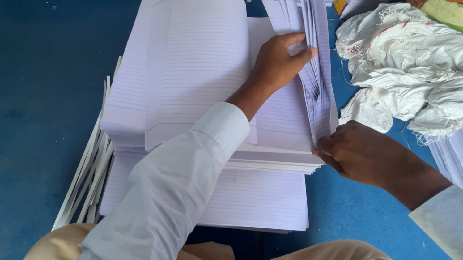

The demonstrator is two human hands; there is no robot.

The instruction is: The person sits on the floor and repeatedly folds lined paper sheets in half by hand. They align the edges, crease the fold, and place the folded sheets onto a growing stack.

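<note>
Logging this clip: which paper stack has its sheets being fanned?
The centre stack: left hand and right hand lift its sheets; other stacks lie untouched.

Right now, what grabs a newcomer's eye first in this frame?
The tall stack of ruled paper sheets at centre on the blue floor, its right side fanned up by the left hand while the right hand pinches the lower edge. Next, the crumpled white sacking at upper right.
</note>
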